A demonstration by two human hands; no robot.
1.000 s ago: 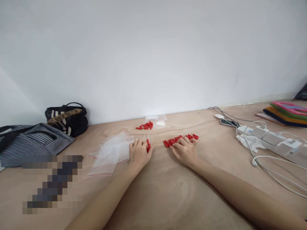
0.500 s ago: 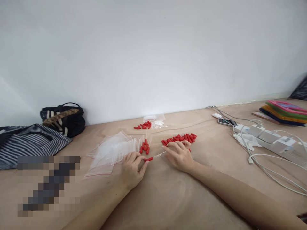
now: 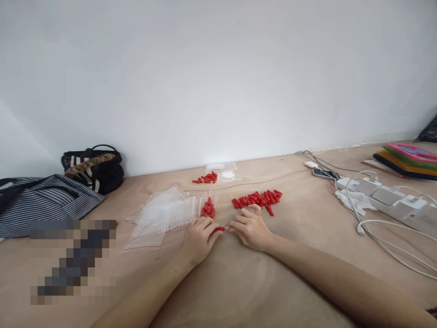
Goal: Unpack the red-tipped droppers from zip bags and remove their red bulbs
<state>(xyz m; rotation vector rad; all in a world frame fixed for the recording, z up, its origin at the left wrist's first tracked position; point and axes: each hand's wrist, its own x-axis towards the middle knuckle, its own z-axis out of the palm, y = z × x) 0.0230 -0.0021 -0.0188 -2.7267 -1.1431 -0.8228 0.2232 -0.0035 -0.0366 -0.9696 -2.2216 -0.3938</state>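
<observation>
My left hand [image 3: 200,236] and my right hand [image 3: 250,226] meet at the middle of the tan tabletop [image 3: 239,282]. Between their pinched fingertips lies a thin clear tube with a red cap [image 3: 221,228]; the left fingers grip the capped end, the right fingers grip the clear end. Just beyond the right hand lies a row of loose red caps [image 3: 258,198]. A few capped tubes [image 3: 208,210] lie beyond the left hand, beside a heap of clear tubes on plastic bags [image 3: 160,215].
A smaller pile of red caps [image 3: 206,178] and a small clear bag [image 3: 223,171] lie near the wall. Two striped bags [image 3: 92,168] sit at the left. A power strip with chargers and white cables [image 3: 385,198] and stacked coloured folders [image 3: 408,159] are at the right.
Both hands drew back from the piles toward me. They brought a tube and a red cap together; the fingertips now meet on the capped tube.
</observation>
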